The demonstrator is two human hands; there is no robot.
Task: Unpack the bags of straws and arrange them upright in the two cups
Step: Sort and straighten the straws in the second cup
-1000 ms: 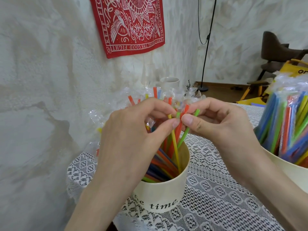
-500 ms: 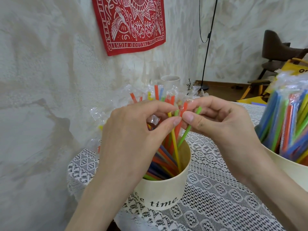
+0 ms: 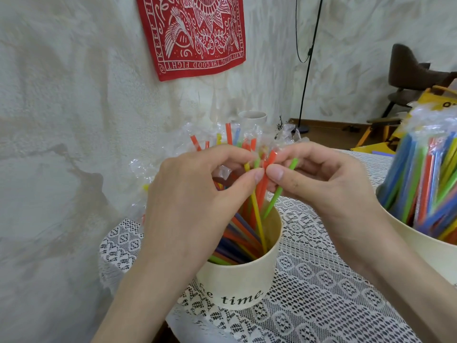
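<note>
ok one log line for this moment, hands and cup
left hand: pinching straws | right hand: pinching straws | cup: partly filled, on lace cloth

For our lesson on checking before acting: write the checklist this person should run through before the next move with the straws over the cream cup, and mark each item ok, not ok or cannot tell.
1. Left hand pinches the tops of the coloured plastic straws: ok.
2. Right hand pinches the same bunch at its top, thumb tips nearly meeting: ok.
3. Straws' lower ends sit inside the cream cup lettered "time": ok.
4. Straws stand upright: not ok, many lean across the cup.
5. Cup rests flat on the white lace tablecloth: ok.
6. Clear wrapper is fully off this bunch: cannot tell.
</note>
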